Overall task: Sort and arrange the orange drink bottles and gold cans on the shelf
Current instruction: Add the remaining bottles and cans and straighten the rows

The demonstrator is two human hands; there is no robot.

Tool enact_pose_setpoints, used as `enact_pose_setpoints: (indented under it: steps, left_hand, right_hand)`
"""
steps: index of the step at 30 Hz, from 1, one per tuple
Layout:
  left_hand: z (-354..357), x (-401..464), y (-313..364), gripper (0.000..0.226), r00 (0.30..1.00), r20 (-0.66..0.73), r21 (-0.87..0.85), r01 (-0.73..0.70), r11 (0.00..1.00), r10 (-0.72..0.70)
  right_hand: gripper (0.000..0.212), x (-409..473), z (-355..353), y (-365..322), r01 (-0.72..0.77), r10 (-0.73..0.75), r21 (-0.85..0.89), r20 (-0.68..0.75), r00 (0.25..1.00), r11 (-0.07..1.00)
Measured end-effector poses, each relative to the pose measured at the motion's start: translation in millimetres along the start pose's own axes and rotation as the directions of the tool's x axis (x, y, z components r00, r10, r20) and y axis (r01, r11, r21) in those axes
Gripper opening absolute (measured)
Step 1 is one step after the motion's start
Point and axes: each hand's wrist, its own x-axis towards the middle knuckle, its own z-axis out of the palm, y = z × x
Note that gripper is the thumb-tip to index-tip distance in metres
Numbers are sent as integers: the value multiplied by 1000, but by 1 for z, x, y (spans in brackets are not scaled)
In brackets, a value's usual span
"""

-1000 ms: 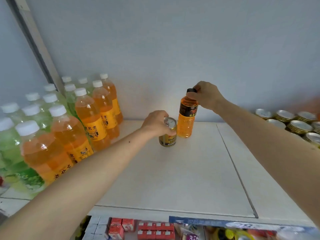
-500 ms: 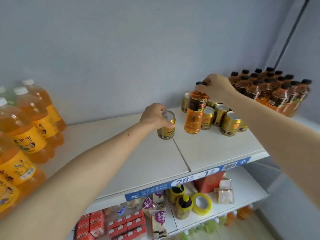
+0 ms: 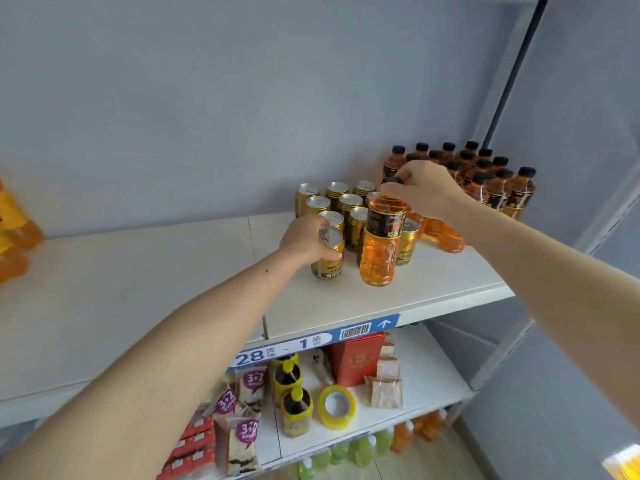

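My left hand (image 3: pixel 304 239) grips a gold can (image 3: pixel 329 263) that stands on the white shelf (image 3: pixel 346 299), at the front of a cluster of several gold cans (image 3: pixel 341 204). My right hand (image 3: pixel 427 187) holds an orange drink bottle (image 3: pixel 381 247) by its black cap; the bottle is upright just right of that can, its base at the shelf surface. Behind my right hand stands a group of several matching black-capped orange bottles (image 3: pixel 498 188), partly hidden by my arm.
Large orange soda bottles (image 3: pixel 14 233) show blurred at the far left of the shelf. A blue price strip (image 3: pixel 311 342) runs along the front edge. The lower shelf holds snack packs, a red box (image 3: pixel 356 358), a yellow tape roll (image 3: pixel 336 407) and small bottles.
Both hands have carried the can and the bottle rightward along the shelf, up to the cluster of cans and bottles. The view has swung right with them.
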Motion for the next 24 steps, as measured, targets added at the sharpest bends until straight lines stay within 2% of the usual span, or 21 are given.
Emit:
enact_pose_setpoints:
  steps: [5, 11, 16, 18, 21, 24]
  left_hand:
    - [21, 13, 9, 60, 998, 37, 80, -48, 996, 45]
    - [29, 30, 16, 54, 990, 103, 133, -112, 985, 98]
    - [26, 39, 21, 47, 984, 161, 224, -111, 968, 76]
    - [22, 40, 25, 44, 989, 131, 285, -101, 953, 66]
    - [16, 41, 34, 59, 998, 17, 349, -69, 935, 67]
    - [13, 48, 46, 53, 991, -62, 289, -95, 953, 118]
  right_hand:
    - [29, 7, -1, 25, 4, -4, 20, 9, 1000, 1000]
    - [29, 18, 3, 42, 3, -3, -12, 34, 999, 1000]
    - [26, 20, -1, 53, -4, 5, -24, 52, 999, 1000]
    - [27, 20, -5, 59, -12, 14, -24, 61, 998, 1000]
    - [30, 21, -12, 69, -26, 29, -54, 59, 998, 998]
    - [34, 26, -20, 82, -45, 48, -79, 38, 998, 996]
